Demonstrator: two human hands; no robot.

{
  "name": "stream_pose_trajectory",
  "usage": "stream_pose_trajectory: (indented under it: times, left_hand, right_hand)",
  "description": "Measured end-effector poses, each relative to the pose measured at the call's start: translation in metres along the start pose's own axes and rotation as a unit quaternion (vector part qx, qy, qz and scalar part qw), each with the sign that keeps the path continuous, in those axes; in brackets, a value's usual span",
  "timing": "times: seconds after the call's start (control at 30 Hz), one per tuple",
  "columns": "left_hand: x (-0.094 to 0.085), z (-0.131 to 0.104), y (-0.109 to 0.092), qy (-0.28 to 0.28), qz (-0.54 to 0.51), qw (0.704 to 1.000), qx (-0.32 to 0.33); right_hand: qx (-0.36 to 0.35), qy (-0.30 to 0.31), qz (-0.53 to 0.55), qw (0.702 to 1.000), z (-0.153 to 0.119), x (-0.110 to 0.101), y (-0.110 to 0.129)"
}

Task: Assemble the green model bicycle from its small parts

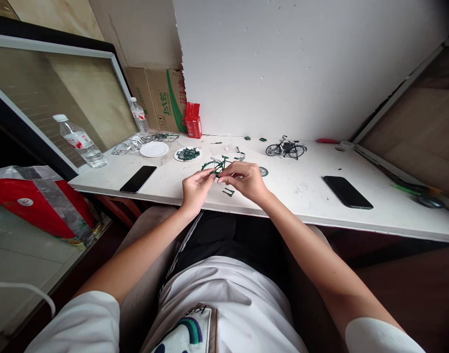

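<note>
My left hand [197, 188] is closed in a pinch on a small dark green part [215, 173] above the front of the table. Close beside it, my right hand [245, 181] is pinched too; its fingertips hide what they hold, if anything. Just behind both hands is a green model bicycle [224, 159], partly covered by my fingers. A grey spoked wheel [263, 171] shows to the right of my right hand. Below the hands, small green pieces [229, 191] lie on the white table [173, 189].
A black model bicycle [286, 148] stands at the back right. Phones lie at left [138, 179] and right [348, 192]. Green parts fill a white plate [187, 154], near a bare white plate [154, 149]. Bottles [81, 142], a red box [193, 120] and a carton [162, 98] stand left.
</note>
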State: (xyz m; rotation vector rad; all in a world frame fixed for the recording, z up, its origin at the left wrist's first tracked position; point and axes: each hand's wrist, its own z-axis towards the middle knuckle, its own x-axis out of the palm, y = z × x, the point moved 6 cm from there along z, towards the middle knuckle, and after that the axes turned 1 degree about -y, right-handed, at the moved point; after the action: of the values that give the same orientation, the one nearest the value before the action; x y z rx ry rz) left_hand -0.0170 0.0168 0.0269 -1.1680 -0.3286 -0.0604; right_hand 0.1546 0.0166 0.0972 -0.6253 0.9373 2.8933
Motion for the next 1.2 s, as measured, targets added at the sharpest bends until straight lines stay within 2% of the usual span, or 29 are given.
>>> stream_pose_trajectory:
  times: [0.27, 0.63, 0.83, 1.03, 1.2]
  left_hand:
    - [0.002, -0.001, -0.001, 0.002, -0.008, 1.000, -0.006]
    - [0.004, -0.004, -0.004, 0.012, -0.002, 1.000, 0.014]
    - [0.006, -0.006, -0.003, 0.017, 0.003, 0.999, 0.027]
    - [0.007, -0.007, -0.004, 0.024, 0.007, 0.999, 0.034]
    - [0.006, -0.008, -0.002, 0.031, 0.011, 0.999, 0.042]
  right_hand:
    - [-0.046, -0.005, -0.042, 0.998, -0.001, 0.001, 0.003]
    - [-0.117, 0.037, -0.134, 0.983, -0.006, 0.009, 0.011]
    - [-0.115, 0.040, -0.194, 0.973, -0.009, 0.010, 0.005]
    - [-0.100, 0.004, -0.167, 0.981, -0.009, 0.005, 0.000]
    - [-0.105, 0.004, -0.141, 0.984, -0.008, 0.005, 0.001]
